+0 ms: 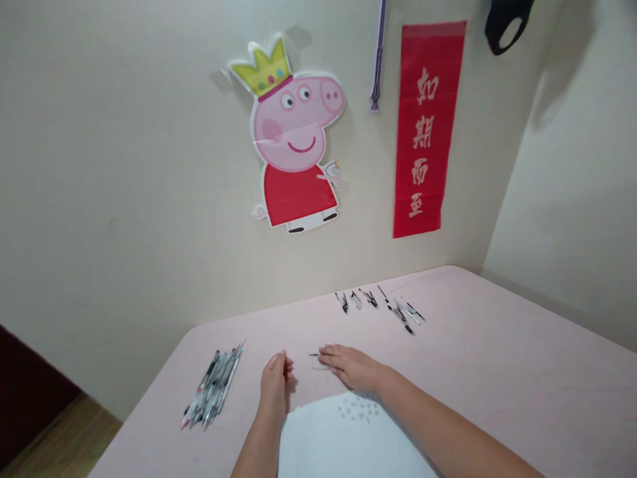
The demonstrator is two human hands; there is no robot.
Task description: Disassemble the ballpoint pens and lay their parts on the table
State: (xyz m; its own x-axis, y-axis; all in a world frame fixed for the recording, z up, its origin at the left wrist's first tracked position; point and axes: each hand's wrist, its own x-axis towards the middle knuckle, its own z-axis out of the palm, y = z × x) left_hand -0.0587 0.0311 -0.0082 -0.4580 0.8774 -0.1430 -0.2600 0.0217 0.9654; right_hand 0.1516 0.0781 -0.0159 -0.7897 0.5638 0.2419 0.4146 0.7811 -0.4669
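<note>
My left hand (275,380) rests on the pink table, its fingers curled in and pressed together. Whatever it may hold is hidden. To its right my right hand (352,366) lies palm down with fingers stretched out. Under and beside its fingertips are a thin dark pen part, perhaps a refill (313,354), and a pale, slim tube (319,368). A white sheet of paper (343,445) with small handwritten marks lies between my forearms, its far edge near both hands.
A pile of several pens (213,386) lies on the left of the pink tabletop (497,372). Several dark and clear pen parts (371,297) are spread along the back, with more pens or parts (405,314) right of them. A wall stands behind the table.
</note>
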